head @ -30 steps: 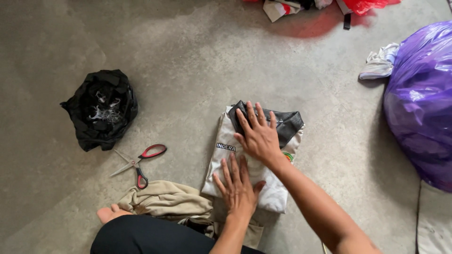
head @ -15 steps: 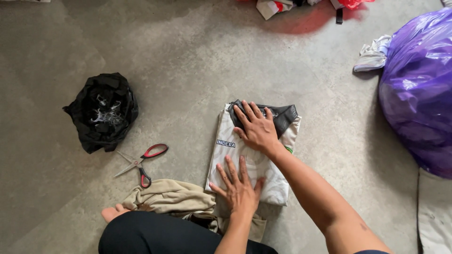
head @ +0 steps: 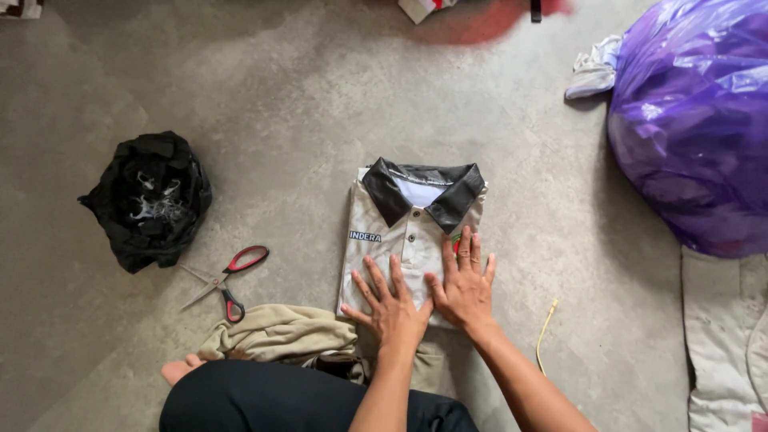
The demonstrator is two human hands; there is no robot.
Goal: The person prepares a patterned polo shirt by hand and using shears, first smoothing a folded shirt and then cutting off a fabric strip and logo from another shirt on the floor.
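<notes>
- At the far left of the floor (head: pixel 304 96) we see a crumpled black plastic bag (head: pixel 148 200), lying alone, well apart from our hands.
- Just right of the bag lie scissors (head: pixel 224 280) with red and black handles, blades pointing left, near a beige cloth.
- The beige cloth (head: pixel 276 336) is bunched at the near edge of the floor, beside our dark-trousered knee (head: pixel 272 396) and a bare toe.
- In the middle of the floor lies the folded shirt (head: pixel 400 232), pale grey with a black collar, collar away from us, buttons facing up.
- Our left hand (head: pixel 392 308) lies flat on the shirt's lower half, fingers spread wide, holding nothing.
- Our right hand (head: pixel 464 288) lies flat just beside it, thumbs nearly touching, fingers spread and pressing the shirt's lower right part.
- A thin yellow string (head: pixel 546 332) lies on the floor right of our right forearm.
- A big purple plastic bag (head: pixel 696 128) fills the far right corner, a pale rag (head: pixel 594 70) against its left side.
- A white cloth (head: pixel 724 344) lies at the near right edge.
</notes>
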